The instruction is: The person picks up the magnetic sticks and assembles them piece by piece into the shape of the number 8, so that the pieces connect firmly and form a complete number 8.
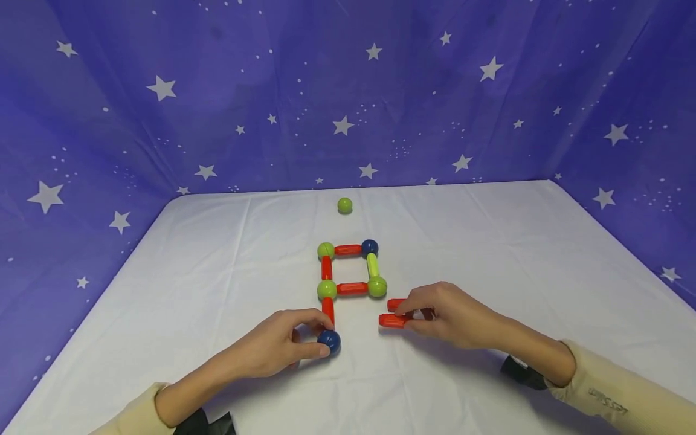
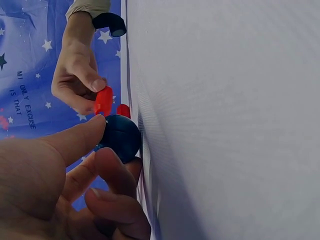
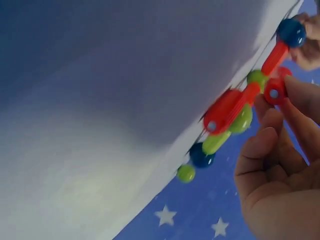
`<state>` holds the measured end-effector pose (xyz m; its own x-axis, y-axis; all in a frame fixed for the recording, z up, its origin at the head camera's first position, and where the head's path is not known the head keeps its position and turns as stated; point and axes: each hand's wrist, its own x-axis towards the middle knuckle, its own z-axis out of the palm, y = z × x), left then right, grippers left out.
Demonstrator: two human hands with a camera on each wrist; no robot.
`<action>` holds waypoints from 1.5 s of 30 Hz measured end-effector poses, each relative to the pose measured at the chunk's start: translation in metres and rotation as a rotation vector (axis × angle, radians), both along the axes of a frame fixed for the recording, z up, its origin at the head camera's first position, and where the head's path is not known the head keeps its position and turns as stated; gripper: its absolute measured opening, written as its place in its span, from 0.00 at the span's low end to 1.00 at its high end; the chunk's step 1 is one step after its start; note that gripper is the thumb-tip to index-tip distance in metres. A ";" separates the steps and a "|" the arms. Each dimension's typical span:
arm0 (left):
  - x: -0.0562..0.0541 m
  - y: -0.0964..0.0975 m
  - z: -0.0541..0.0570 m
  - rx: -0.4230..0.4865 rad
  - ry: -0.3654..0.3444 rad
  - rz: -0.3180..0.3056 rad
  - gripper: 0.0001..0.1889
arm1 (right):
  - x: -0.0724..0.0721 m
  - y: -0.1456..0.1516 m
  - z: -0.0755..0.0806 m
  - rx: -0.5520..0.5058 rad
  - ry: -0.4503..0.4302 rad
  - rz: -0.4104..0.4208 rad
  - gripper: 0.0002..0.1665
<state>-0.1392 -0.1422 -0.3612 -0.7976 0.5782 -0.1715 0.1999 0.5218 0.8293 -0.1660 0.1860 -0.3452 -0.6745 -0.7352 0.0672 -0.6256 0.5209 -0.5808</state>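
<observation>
My left hand (image 1: 274, 345) pinches a dark blue ball (image 1: 329, 342) at the near end of a red rod (image 1: 328, 310). That rod runs up to a green ball (image 1: 327, 290) of a four-sided frame of rods and balls. To the right, my right hand (image 1: 454, 315) pinches a red rod (image 1: 393, 321) between thumb and finger; its end faces the camera in the right wrist view. A second red rod (image 1: 395, 304) lies just behind, partly covered by the fingers in the head view.
The frame also has a blue ball (image 1: 370, 248), green balls at other corners, red rods and one lime rod (image 1: 372, 264). A loose green ball (image 1: 345, 205) sits near the far edge of the white-covered table (image 1: 489, 235). Blue star-printed cloth (image 1: 304, 90) stands behind.
</observation>
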 end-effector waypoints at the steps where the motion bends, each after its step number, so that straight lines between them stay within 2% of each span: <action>1: 0.000 0.000 0.000 -0.001 -0.001 0.001 0.14 | 0.000 -0.004 0.001 -0.014 -0.010 0.007 0.14; 4: 0.000 -0.001 0.001 -0.003 -0.001 0.002 0.14 | 0.001 -0.019 0.002 -0.019 -0.042 0.035 0.13; 8: 0.000 -0.002 0.000 0.003 0.006 0.002 0.14 | 0.002 -0.041 0.003 0.027 -0.084 0.058 0.12; 13: 0.000 -0.001 0.000 0.025 0.014 -0.011 0.14 | 0.004 -0.059 0.003 0.068 -0.092 0.063 0.11; 22: 0.001 0.000 0.000 0.023 0.017 -0.012 0.14 | 0.006 -0.059 0.001 0.061 -0.082 0.066 0.11; 34: 0.002 0.000 0.000 0.023 0.006 -0.005 0.14 | -0.001 -0.059 0.004 0.058 -0.093 0.077 0.10; 37: 0.001 0.000 0.000 0.024 -0.003 -0.006 0.14 | -0.011 -0.061 0.013 0.031 -0.043 0.063 0.10; 39: 0.001 0.000 0.000 0.026 -0.008 -0.006 0.14 | -0.023 -0.063 0.022 0.021 0.024 0.032 0.11; 42: 0.001 0.000 0.000 0.030 -0.013 -0.001 0.14 | -0.053 -0.069 0.034 0.007 0.135 -0.033 0.12; 45: 0.001 0.000 -0.001 0.030 -0.023 0.005 0.14 | -0.090 -0.077 0.043 0.007 0.196 -0.116 0.12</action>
